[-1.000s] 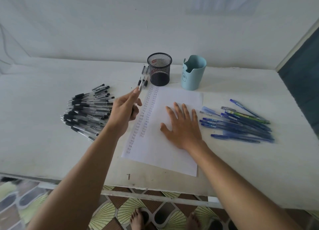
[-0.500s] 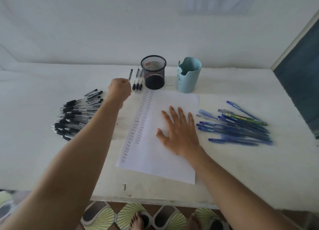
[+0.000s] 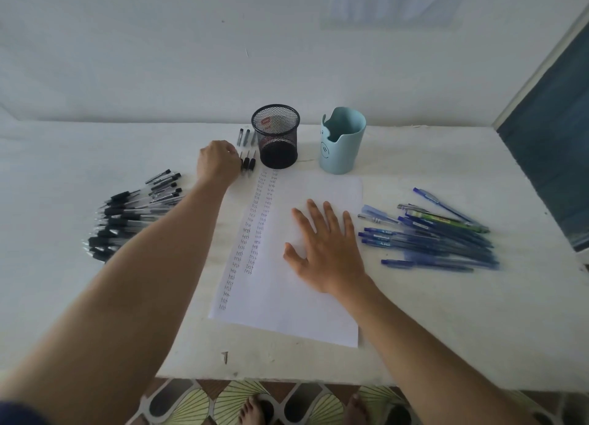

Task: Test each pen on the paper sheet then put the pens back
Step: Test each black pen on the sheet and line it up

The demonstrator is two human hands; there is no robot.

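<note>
Presses the right hand [image 3: 325, 249] flat on the paper sheet [image 3: 302, 310], palm down on its blank right half, fingers straight and spread wide. Stretches the left hand [image 3: 218, 161] out to the far side of the surface [image 3: 446, 322], just left of the black mesh cup [image 3: 275, 138]. Curls the fingers under, knuckles up, against the leftmost pen in a short row of black pens [image 3: 249, 164] that lies beside the foot of the cup. Cannot tell whether the hand grips that pen or only touches it, as the back of the hand hides the fingertips. Shows three short dark pieces [image 3: 245, 137] just beyond the row, too small to make out.

Lies lengthwise from the two cups toward the near edge, the sheet, with two columns of small handwritten words [image 3: 255, 233] down its left side. Stands upright just right of the mesh cup, a light blue cup [image 3: 342, 141], with its base at the sheet's far edge.

Keeps the heap of black pens [image 3: 134, 214] on the surface left of the sheet, partly covered by the left forearm. Keeps the heap of blue pens [image 3: 439, 240] right of the sheet, near the right hand but apart from it, with one green pen [image 3: 446, 219] among them.

Shows bare feet [image 3: 251, 413] on a patterned tile floor below the near edge.
</note>
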